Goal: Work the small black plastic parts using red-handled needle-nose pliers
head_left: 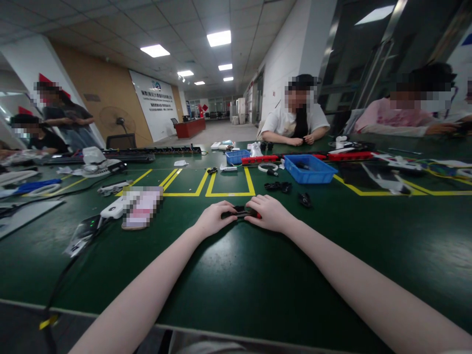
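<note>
In the head view, my left hand point(216, 218) and my right hand point(271, 214) meet low over the green table. Between them is a small dark object with a red end point(241, 213), its kind too small to make out. The left fingers close on its left side, and the right fingers wrap around the end where the red shows. Parts of it are hidden behind my fingers. Just beyond my right hand lie a bundle of black cable pieces point(278, 187) and one small black piece point(304, 199).
Farther back stand a blue bin point(309, 169) with dark items inside and a smaller blue bin point(238, 157). Yellow tape point(230, 194) outlines areas on the table point(236, 275). To the left lie a phone point(143, 209) and a white power adapter with a cable point(114, 209). Several people sit or stand around.
</note>
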A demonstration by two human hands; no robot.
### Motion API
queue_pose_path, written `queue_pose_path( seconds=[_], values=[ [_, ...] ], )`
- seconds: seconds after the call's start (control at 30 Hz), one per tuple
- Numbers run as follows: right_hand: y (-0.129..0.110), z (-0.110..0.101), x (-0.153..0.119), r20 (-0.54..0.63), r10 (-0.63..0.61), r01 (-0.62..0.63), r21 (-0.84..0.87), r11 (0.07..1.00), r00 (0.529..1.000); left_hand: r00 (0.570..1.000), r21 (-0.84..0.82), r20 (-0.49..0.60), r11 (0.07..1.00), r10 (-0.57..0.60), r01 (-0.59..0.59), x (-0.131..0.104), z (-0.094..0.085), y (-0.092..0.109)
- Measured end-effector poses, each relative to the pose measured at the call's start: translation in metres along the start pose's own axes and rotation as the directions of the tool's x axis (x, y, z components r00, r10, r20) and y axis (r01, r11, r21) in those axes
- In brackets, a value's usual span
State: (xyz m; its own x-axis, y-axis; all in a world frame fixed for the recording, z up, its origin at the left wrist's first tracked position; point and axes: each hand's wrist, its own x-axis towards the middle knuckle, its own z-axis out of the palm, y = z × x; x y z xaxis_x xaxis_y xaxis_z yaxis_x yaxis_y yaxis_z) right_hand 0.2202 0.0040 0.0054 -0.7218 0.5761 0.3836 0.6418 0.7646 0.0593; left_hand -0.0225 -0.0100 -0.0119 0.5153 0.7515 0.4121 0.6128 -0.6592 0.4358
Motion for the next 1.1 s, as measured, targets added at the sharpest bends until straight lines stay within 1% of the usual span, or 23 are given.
queue_pose_path(
  seconds=[0.23,0.37,0.53,0.67,0.83,0.97,1.1],
  values=[
    [0.01,-0.001,-0.007,-0.015,0.168,-0.167,0.062,0.984,0.986,1.0,-0.009,-0.002,1.0,-0.02,0.02,0.0,-0.001,0.003],
    [0.021,-0.005,-0.021,0.032,0.205,-0.207,0.108,0.972,0.978,1.0,-0.006,-0.001,1.0,-0.029,0.029,0.001,-0.001,0.003],
    [0.033,-0.011,-0.042,0.088,0.242,-0.252,0.141,0.957,0.966,1.0,-0.013,-0.005,1.0,-0.024,0.024,0.002,0.002,-0.001],
    [0.031,-0.014,-0.042,0.116,0.248,-0.262,0.127,0.957,0.962,1.0,-0.028,-0.007,0.999,-0.025,0.025,0.002,0.003,-0.003],
    [0.026,-0.016,-0.039,0.133,0.236,-0.25,0.099,0.963,0.963,0.999,-0.018,0.004,0.999,-0.044,0.044,0.002,0.001,0.002],
    [0.026,-0.016,-0.04,0.132,0.211,-0.223,0.082,0.971,0.969,0.999,-0.01,0.016,0.999,-0.043,0.044,0.002,-0.001,0.005],
    [0.025,-0.017,-0.039,0.129,0.176,-0.185,0.067,0.98,0.976,0.999,-0.029,0.017,0.999,-0.035,0.035,0.002,0.0,0.003]
  ],
)
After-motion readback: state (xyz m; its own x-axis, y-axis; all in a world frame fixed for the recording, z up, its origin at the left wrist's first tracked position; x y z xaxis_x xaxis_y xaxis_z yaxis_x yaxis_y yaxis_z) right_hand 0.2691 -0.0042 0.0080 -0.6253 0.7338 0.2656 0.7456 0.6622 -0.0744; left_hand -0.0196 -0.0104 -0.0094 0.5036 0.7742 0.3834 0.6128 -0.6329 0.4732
